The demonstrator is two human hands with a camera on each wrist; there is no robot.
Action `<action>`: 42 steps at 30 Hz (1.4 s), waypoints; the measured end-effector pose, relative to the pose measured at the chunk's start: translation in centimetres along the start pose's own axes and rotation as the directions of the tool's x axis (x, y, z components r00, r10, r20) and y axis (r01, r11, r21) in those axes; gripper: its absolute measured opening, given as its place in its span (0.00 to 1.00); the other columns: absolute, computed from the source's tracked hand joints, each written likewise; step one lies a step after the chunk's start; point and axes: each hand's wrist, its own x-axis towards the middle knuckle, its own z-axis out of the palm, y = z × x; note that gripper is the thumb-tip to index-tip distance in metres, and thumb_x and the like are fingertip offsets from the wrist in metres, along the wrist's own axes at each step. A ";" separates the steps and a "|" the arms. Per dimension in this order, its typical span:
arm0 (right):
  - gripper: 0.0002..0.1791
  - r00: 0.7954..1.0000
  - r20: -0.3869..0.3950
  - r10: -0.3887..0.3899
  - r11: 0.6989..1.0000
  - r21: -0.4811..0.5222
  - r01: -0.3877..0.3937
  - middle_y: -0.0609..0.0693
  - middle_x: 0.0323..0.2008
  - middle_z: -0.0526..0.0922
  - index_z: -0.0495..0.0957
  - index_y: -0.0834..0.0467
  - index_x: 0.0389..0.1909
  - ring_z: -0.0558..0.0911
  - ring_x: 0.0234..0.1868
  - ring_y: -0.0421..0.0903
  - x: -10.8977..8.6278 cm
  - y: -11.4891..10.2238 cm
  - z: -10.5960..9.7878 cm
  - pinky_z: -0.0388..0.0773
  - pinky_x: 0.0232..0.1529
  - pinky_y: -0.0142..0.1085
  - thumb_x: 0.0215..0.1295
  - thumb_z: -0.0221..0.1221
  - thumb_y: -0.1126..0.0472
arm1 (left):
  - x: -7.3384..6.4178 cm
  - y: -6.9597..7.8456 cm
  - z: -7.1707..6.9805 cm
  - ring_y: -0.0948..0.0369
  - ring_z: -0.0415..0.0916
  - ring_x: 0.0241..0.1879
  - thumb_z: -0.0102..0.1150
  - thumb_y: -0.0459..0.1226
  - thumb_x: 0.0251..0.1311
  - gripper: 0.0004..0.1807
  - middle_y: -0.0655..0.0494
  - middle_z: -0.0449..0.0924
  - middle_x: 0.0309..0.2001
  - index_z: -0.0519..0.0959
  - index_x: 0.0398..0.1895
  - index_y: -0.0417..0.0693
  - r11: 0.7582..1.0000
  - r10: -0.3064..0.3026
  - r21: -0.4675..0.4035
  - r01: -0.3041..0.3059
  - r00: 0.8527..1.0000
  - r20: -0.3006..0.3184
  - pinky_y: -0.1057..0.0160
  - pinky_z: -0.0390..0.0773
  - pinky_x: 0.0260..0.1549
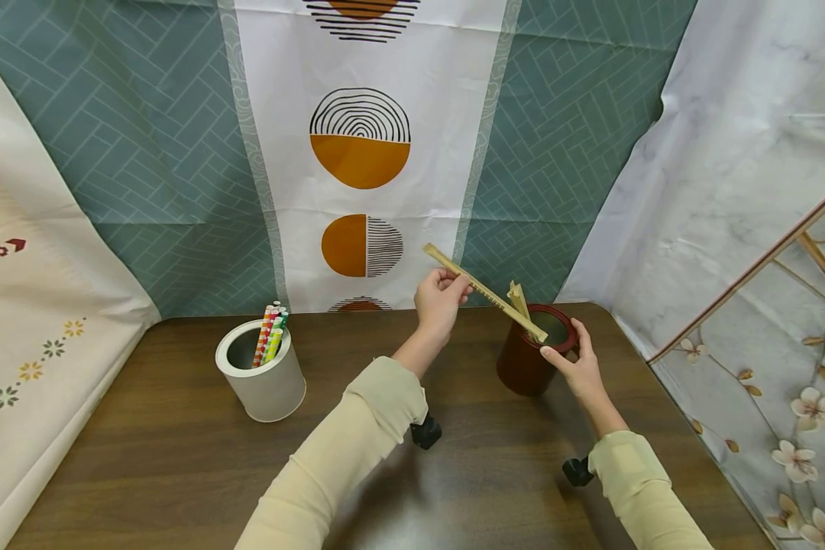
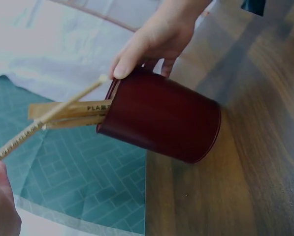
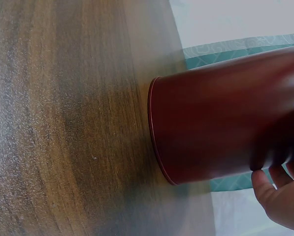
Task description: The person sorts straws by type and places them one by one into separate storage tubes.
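Note:
My left hand (image 1: 442, 299) pinches a long, slim tan paper-wrapped straw (image 1: 490, 295) with small print along it. The straw slants down to the right, its lower end over the mouth of a dark red canister (image 1: 522, 368). More tan wrapped straws (image 2: 77, 109) stick out of that canister, one bearing the letters "PLA". On the canister's right side, my right hand (image 1: 583, 365) grips it near the rim, thumb at the edge. The canister stands upright on the table; its inside is mostly hidden.
A white canister (image 1: 268, 393) holding several colourful patterned straws (image 1: 270, 336) stands on the left of the brown wooden table (image 1: 144, 428). Behind the table hangs a green and white patterned cloth (image 1: 364, 206). A marbled floral cloth (image 1: 749, 367) borders the right side.

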 end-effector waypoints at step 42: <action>0.43 1.000 0.008 -0.020 1.000 -0.023 0.020 0.58 0.64 0.54 0.43 0.55 0.67 0.58 0.61 0.53 0.0 0.2 -0.1 0.62 0.44 0.20 0.56 0.58 0.60 | -3.4 -3.6 2.3 0.63 0.79 0.29 0.57 0.42 0.54 0.08 0.55 0.83 0.27 0.80 0.30 0.47 0.759 0.074 0.599 -0.254 0.949 0.307 0.73 0.71 0.25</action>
